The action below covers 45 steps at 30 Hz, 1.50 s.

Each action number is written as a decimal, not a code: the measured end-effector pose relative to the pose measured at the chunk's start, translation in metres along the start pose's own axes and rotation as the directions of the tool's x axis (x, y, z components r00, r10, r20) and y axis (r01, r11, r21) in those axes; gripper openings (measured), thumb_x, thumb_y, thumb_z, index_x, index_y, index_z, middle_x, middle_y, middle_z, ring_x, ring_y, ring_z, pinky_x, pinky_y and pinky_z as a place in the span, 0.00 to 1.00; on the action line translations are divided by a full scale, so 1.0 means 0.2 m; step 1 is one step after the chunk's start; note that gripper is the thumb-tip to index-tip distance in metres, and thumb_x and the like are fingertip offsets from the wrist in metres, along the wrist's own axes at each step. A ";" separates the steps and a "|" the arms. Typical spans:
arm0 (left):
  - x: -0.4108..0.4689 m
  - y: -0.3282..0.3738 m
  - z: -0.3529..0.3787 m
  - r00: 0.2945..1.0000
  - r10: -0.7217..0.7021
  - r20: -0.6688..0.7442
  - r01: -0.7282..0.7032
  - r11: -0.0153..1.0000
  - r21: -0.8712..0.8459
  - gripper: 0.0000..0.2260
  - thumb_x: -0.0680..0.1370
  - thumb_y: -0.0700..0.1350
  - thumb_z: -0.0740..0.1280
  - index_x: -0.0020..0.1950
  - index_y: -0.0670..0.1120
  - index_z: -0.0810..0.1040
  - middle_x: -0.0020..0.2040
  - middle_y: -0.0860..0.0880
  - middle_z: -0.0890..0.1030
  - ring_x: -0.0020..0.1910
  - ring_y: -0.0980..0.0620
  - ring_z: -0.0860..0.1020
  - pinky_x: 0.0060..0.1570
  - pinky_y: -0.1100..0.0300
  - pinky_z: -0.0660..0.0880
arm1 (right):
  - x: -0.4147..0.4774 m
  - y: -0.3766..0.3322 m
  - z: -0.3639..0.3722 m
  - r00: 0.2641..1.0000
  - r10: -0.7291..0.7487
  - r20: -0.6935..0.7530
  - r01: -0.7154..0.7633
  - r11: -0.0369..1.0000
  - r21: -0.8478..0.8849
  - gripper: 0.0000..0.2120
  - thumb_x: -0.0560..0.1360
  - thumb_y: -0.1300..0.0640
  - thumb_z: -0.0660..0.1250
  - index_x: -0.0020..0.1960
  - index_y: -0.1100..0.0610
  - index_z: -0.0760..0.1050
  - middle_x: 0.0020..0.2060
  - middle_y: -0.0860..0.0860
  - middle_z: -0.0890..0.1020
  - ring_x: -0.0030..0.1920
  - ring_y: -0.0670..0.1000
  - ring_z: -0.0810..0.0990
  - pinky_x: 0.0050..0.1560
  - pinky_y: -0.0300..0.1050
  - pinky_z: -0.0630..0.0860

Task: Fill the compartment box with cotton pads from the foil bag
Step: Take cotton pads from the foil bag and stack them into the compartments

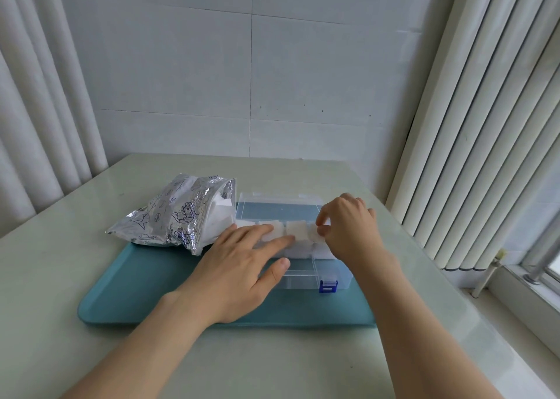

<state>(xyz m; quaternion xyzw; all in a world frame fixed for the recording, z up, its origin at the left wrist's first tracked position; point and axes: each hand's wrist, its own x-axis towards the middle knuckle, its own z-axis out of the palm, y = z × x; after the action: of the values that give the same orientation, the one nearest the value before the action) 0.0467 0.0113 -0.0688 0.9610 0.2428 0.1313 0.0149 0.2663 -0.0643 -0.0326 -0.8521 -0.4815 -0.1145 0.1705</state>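
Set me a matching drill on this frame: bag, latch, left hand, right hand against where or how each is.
1 bag
2 latch
3 left hand
4 right hand

a pinches a pad at the box's right end
b flat on the box, fingers straight
c blue, on the box's near edge
d open, at the tray's far left

Pairs: 1-d, 2-c, 3-b, 4-a

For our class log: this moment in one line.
left hand rests on clear plastic compartment box; right hand pinches white cotton pad; silver foil bag open
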 end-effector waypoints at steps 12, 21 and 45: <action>0.02 -0.08 -0.02 0.911 0.007 -0.412 -0.051 0.994 -0.096 0.20 0.84 0.54 0.56 0.70 0.51 0.80 0.70 0.49 0.76 0.71 0.47 0.70 0.72 0.51 0.64 | -0.05 -0.13 0.01 0.999 0.039 -0.022 -0.040 0.997 -0.063 0.12 0.78 0.56 0.59 0.37 0.56 0.72 0.35 0.50 0.77 0.42 0.55 0.74 0.50 0.51 0.68; 0.04 -0.39 -0.01 0.682 -0.491 -0.542 0.365 0.871 -0.330 0.21 0.83 0.42 0.61 0.77 0.45 0.72 0.83 0.41 0.63 0.83 0.36 0.57 0.80 0.35 0.55 | -0.12 -0.34 0.04 0.962 -0.234 -0.138 0.268 0.905 0.332 0.16 0.80 0.62 0.66 0.67 0.54 0.81 0.58 0.49 0.85 0.58 0.52 0.81 0.63 0.51 0.76; 0.07 -0.49 0.08 0.663 -0.646 -0.378 0.473 0.753 -0.456 0.24 0.81 0.55 0.47 0.72 0.54 0.71 0.74 0.45 0.73 0.72 0.36 0.71 0.69 0.34 0.69 | 0.16 -0.81 0.20 0.905 -0.278 0.322 0.236 0.958 0.163 0.15 0.74 0.49 0.68 0.56 0.54 0.68 0.46 0.51 0.76 0.57 0.58 0.67 0.56 0.55 0.63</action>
<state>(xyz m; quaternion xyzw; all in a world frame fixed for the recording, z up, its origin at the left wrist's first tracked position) 0.0176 0.1048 -0.0906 0.7494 0.5003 0.4088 0.1448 0.1452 0.0533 -0.0283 -0.7760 -0.6179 0.0427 0.1189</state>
